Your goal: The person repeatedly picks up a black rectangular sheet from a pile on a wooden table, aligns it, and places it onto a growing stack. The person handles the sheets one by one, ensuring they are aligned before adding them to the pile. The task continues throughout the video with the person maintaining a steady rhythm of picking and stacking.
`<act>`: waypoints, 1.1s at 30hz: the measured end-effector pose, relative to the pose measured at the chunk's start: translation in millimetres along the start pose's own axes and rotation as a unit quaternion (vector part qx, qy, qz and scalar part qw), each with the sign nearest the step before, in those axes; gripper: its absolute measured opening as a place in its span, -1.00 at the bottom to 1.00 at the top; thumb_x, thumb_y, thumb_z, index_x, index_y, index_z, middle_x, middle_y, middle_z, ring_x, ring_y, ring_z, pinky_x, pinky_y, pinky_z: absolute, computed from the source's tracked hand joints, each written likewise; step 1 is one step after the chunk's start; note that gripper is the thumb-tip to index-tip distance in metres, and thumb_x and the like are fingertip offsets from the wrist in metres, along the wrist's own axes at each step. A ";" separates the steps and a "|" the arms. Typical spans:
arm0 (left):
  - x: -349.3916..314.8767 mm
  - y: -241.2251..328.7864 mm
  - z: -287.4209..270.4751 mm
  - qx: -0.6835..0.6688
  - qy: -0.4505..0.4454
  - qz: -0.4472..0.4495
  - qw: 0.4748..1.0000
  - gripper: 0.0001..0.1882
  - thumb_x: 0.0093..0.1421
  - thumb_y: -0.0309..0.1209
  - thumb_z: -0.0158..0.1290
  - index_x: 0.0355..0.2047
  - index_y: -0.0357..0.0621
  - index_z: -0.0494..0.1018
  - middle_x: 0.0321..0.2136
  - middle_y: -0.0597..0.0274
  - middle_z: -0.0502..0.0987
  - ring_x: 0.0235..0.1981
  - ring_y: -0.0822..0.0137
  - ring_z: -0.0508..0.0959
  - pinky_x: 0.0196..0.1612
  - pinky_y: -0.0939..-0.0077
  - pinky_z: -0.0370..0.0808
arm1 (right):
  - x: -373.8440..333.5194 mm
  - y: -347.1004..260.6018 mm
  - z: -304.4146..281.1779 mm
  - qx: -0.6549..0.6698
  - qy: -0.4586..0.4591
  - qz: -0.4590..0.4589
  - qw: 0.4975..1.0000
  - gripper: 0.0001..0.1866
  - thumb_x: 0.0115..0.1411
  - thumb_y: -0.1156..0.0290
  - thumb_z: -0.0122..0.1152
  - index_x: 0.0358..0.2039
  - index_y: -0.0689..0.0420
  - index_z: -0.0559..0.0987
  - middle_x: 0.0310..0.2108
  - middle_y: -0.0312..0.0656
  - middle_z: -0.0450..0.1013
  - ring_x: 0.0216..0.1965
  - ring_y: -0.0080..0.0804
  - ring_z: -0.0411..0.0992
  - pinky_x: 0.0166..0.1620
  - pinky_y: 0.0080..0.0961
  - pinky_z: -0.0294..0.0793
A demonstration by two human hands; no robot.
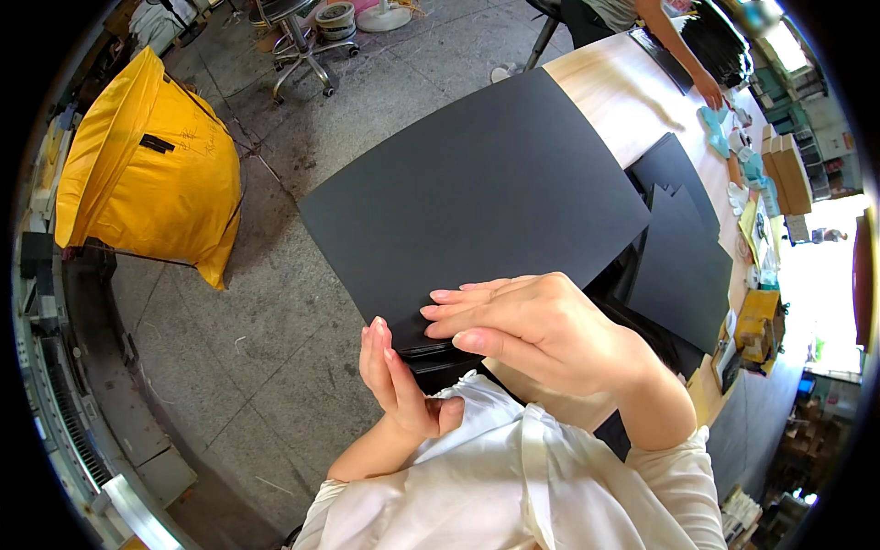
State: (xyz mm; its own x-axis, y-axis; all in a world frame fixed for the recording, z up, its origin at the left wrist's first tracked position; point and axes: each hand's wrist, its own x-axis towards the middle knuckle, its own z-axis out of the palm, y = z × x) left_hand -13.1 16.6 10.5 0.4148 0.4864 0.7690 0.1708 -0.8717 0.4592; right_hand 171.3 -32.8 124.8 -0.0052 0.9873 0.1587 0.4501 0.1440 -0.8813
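Observation:
A stack of large black sheets lies before me, its near edge showing several layers. My right hand rests palm down near the stack's front edge, fingers stretched out over the top sheet. At the near left corner, my left hand is held upright, with straight fingers against or close beside the edge of the sheets; exact contact cannot be made out. Neither hand grips anything visible. More black sheets lie at uneven angles to the right of the stack, partly overlapping.
A wooden table runs along the right, bearing cardboard boxes and a yellow box. A co-worker's arm reaches over its far end. On the left stands a large yellow bag; a wheeled chair is farther back.

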 end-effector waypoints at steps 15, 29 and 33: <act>2.0 3.4 -0.3 0.020 -0.006 0.004 1.000 -0.14 0.32 0.06 -0.25 0.24 -0.65 0.05 0.11 -0.56 0.26 0.13 -0.32 0.34 0.18 -0.14 0.28 | -3.2 2.6 -0.4 -0.004 0.006 -0.016 1.000 -0.73 0.31 0.32 0.09 -0.26 0.25 0.64 -0.17 -0.01 0.59 -0.02 -0.09 0.52 0.07 -0.27 0.51; 5.2 4.1 -3.3 0.041 -0.010 0.014 0.999 -0.14 0.31 0.05 -0.20 0.24 -0.64 0.05 0.11 -0.55 0.26 0.11 -0.30 0.34 0.14 -0.12 0.31 | -3.1 2.8 2.5 -0.031 0.026 -0.045 0.998 -0.78 0.20 0.37 0.23 -0.26 0.26 0.64 -0.20 -0.05 0.60 -0.04 -0.12 0.54 0.04 -0.26 0.53; 4.7 3.1 -3.9 0.039 -0.013 0.016 0.999 -0.13 0.30 0.06 -0.20 0.24 -0.65 0.04 0.11 -0.55 0.25 0.11 -0.30 0.33 0.14 -0.12 0.30 | -3.2 2.6 2.6 -0.031 0.026 -0.044 0.998 -0.79 0.20 0.36 0.23 -0.26 0.25 0.64 -0.20 -0.06 0.60 -0.03 -0.13 0.54 0.05 -0.27 0.53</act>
State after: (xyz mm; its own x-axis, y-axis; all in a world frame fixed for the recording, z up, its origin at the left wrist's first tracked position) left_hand -14.1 16.4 17.3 0.4448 0.4569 0.7704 0.2264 -0.8895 0.3968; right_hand 170.2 -35.4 120.9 -0.0004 0.9660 0.2585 0.5037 0.2235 -0.8344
